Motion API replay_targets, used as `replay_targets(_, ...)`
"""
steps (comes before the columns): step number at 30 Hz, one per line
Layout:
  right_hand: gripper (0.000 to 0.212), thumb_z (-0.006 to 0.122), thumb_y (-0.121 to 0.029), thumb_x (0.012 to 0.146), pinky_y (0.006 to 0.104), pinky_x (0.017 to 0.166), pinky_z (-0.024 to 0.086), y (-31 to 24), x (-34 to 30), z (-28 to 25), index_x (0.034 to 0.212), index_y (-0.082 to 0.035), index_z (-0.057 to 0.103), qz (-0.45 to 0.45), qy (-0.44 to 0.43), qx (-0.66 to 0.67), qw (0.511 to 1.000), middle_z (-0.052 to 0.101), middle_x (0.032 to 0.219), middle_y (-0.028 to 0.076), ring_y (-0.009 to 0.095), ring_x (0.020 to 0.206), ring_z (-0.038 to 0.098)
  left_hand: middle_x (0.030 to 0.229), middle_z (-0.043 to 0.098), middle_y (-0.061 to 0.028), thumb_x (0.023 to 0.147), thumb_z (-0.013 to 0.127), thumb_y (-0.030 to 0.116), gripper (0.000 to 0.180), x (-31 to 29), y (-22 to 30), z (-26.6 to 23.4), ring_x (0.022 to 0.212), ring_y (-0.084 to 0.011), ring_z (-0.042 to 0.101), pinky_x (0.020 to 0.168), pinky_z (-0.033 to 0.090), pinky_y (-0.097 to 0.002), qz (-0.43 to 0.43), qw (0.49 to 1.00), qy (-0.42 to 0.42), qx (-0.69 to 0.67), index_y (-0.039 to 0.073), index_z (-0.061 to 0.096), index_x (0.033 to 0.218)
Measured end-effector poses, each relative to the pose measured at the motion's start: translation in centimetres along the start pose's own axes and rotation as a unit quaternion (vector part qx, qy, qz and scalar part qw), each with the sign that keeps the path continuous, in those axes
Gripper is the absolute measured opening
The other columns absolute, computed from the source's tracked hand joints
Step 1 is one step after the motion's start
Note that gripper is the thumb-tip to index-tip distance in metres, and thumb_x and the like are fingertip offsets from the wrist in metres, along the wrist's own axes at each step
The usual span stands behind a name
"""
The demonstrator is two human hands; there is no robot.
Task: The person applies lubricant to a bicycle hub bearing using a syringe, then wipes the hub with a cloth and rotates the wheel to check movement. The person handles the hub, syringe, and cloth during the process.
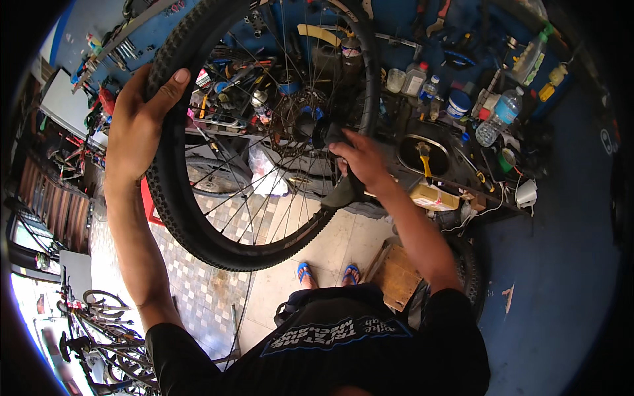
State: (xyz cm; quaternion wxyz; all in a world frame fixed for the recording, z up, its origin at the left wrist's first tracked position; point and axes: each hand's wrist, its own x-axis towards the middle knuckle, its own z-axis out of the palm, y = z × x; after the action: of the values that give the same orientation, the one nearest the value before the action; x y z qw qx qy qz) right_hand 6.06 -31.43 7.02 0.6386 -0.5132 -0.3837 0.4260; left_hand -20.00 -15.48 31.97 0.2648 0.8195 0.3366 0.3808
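Note:
A bicycle wheel (pixel 173 211) with a black knobby tyre is held up in front of me, tilted. My left hand (pixel 140 122) is closed round the tyre at its left side, with the thumb over the tread. Near the hub (pixel 308 124), my right hand (pixel 360 157) is closed on a dark rag (pixel 345 191), which hangs down over the right part of the rim. The fingertips are partly hidden by the cloth. A brake disc (pixel 281 135) shows round the hub, behind thin spokes.
Behind the wheel runs a cluttered workbench with tools, bottles and a water bottle (pixel 500 117). A dark basin (pixel 422 155) holds a yellow-handled brush (pixel 424 162). A wooden stool (pixel 394 277) stands by my feet at right. Several bicycles (pixel 105 343) are at lower left.

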Motion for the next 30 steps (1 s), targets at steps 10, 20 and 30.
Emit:
replay_targets(10, 0.043, 0.054, -0.041, 0.107, 0.0358, 0.078, 0.060, 1.1, -2.6, -1.2, 0.132, -0.006, 0.062, -0.054, 0.165, 0.286, 0.942, 0.071, 0.114, 0.007, 0.018, 0.090, 0.070, 0.080, 0.068, -0.0057, 0.096, 0.075, 0.043, 0.064, -0.3, -0.7, -1.1, 0.061, -0.0104, 0.064, 0.053, 0.045, -0.0230, -0.023, 0.998, -0.036, -0.049, -0.007, 0.057, 0.131)
replay_targets(20, 0.042, 0.075, -0.037, 0.095, 0.0451, 0.072, 0.059, 1.5, 0.8, 1.5, 0.123, -0.007, 0.064, -0.272, 0.158, -0.498, 0.808, 0.068, 0.107, 0.023, 0.042, 0.090, 0.071, 0.084, 0.067, -0.0045, 0.094, 0.078, 0.039, 0.064, -0.9, 0.1, -1.1, 0.067, -0.0092, 0.062, 0.062, 0.047, -0.0229, -0.046, 0.994, -0.057, -0.077, -0.011, 0.057, 0.129)
replay_targets(30, 0.026, 0.058, -0.018, 0.093, 0.0529, 0.069, 0.057, -2.5, 1.8, 7.1, 0.110, 0.002, 0.056, -0.070, 0.201, -0.574, 0.791, 0.063, 0.093, 0.022, 0.044, 0.079, 0.069, 0.088, 0.070, -0.0074, 0.097, 0.075, 0.039, 0.062, -1.1, 0.7, -0.1, 0.068, -0.0095, 0.064, 0.062, 0.047, -0.0226, -0.028, 0.995, -0.048, -0.079, -0.011, 0.057, 0.129)
